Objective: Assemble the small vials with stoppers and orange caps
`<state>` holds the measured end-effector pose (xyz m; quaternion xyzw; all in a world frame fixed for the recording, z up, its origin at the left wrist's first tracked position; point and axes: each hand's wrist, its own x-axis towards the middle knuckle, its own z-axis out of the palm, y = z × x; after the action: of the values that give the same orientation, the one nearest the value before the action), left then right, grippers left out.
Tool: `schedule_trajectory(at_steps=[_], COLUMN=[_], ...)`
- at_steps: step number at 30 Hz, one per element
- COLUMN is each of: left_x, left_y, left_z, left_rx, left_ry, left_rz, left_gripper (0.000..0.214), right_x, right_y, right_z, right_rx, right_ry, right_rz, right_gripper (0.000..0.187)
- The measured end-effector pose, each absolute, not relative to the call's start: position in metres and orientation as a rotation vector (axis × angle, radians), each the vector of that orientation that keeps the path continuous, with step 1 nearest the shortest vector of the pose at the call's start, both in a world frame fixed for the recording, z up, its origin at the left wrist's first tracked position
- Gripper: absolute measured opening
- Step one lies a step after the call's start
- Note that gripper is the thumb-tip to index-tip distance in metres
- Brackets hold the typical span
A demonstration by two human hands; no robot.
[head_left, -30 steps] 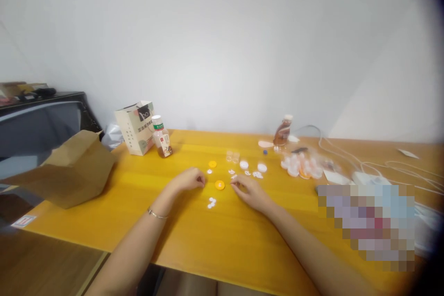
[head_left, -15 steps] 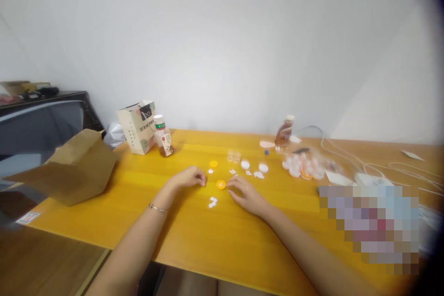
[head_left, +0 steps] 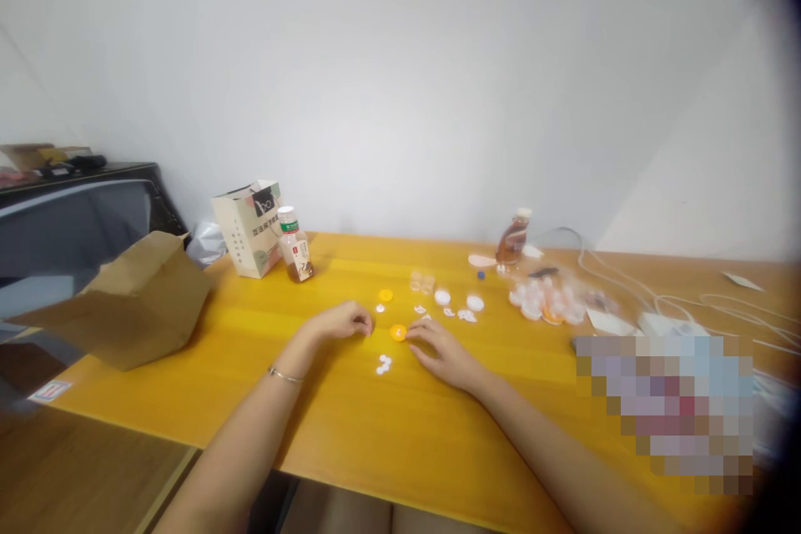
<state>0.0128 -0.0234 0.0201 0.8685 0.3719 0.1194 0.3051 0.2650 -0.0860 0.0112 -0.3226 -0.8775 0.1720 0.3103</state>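
On the wooden table, my right hand point(head_left: 441, 352) has its fingertips at the right edge of an orange disc point(head_left: 398, 333) that lies flat with a small pale piece on it. Thumb and fingers are apart. To the disc's left rests my left hand point(head_left: 345, 319), its fingers curled together and pointing down; whether anything is between them I cannot make out. A second orange disc point(head_left: 385, 295) and a small white piece point(head_left: 380, 309) lie just beyond. Several white round pieces point(head_left: 384, 365) sit nearer to me, between the hands.
Two white discs point(head_left: 442, 297), white cut-out pieces point(head_left: 466, 315) and clear rings point(head_left: 421, 281) lie farther back. A labelled bottle point(head_left: 296, 246), paper bag point(head_left: 249, 234) and brown bag point(head_left: 134, 300) stand left. Right are a brown bottle point(head_left: 513, 238), bagged round containers point(head_left: 544, 299) and cables point(head_left: 632, 279).
My right hand has shifted very slightly left against the orange disc. My left hand and the other things stay where they were.
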Motion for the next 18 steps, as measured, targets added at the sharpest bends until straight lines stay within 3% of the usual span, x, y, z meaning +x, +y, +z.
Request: schedule_trajectory(at_steps=[18], left_x=[0.009], left_y=[-0.033], left_z=[0.032], left_rx=[2.242], left_ry=[1.078], left_rz=[0.228], left_gripper=[0.021], right_x=[0.265], right_y=[-0.086], right_z=[0.008], right_rx=[-0.868], right_ry=[-2.349], right_rz=[0.437], right_gripper=[0.026])
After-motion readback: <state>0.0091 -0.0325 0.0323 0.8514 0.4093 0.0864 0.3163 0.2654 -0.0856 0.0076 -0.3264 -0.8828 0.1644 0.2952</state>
